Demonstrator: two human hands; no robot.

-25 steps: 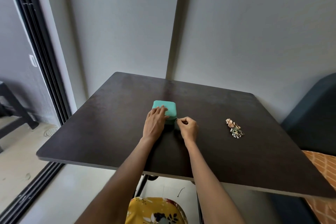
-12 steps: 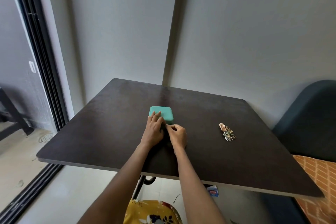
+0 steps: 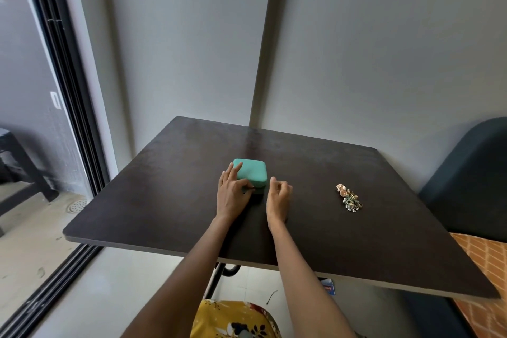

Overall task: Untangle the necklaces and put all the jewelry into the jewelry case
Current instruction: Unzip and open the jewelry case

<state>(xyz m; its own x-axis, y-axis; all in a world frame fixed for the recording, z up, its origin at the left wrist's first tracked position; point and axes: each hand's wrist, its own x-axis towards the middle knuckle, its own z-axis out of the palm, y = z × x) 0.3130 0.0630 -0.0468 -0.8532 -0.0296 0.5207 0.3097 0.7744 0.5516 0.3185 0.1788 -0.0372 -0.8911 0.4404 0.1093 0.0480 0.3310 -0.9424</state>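
Both hands work at the shut green case mid-bench, left hand flat on its lid, right hand loosely curled and empty beside it; tangled jewelry waits well right, where careless pulling could tighten knots.

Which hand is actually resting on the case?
The left hand: its fingers lie on the teal jewelry case. The right hand hovers beside it, fingers loosely curled.
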